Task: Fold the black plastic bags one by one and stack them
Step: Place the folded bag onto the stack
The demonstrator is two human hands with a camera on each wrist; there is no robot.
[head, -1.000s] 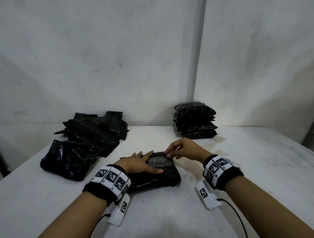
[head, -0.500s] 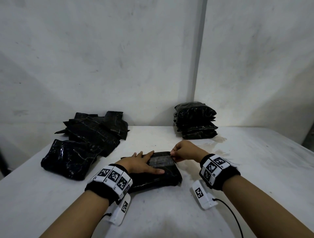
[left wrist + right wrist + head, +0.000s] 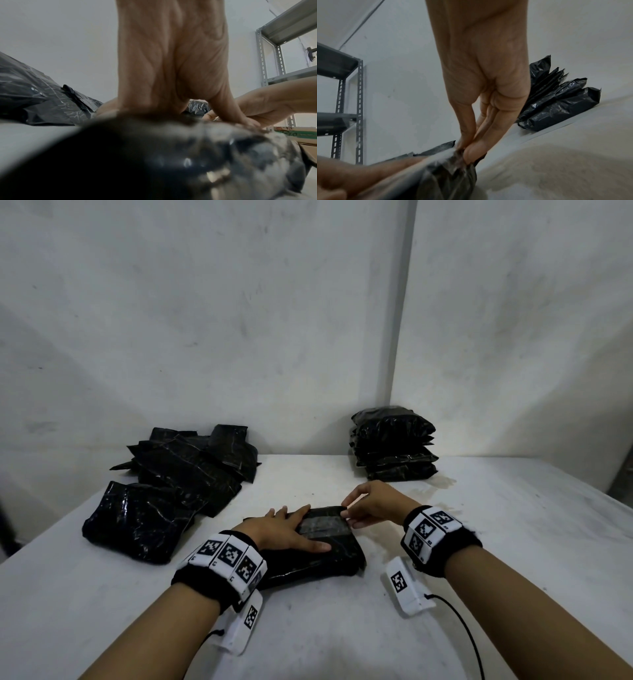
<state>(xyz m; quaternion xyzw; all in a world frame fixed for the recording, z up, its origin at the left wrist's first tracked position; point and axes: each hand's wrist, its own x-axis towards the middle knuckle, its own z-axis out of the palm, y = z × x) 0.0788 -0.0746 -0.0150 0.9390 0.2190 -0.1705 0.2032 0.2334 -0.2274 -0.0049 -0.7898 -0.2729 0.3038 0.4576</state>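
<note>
A folded black plastic bag lies on the white table in front of me. My left hand lies flat on its top with straight fingers and presses it down. My right hand pinches the bag's far right corner between thumb and fingers; the right wrist view shows that pinch on the crumpled edge of the bag. In the left wrist view the bag is a blurred dark mass under my palm.
A loose heap of unfolded black bags lies at the left back of the table. A neat stack of folded bags stands at the back right against the wall. A grey metal shelf stands off to one side.
My right hand has drawn back slightly along the bag's far edge and now pinches its right corner. The left hand stays flat on the bag.
</note>
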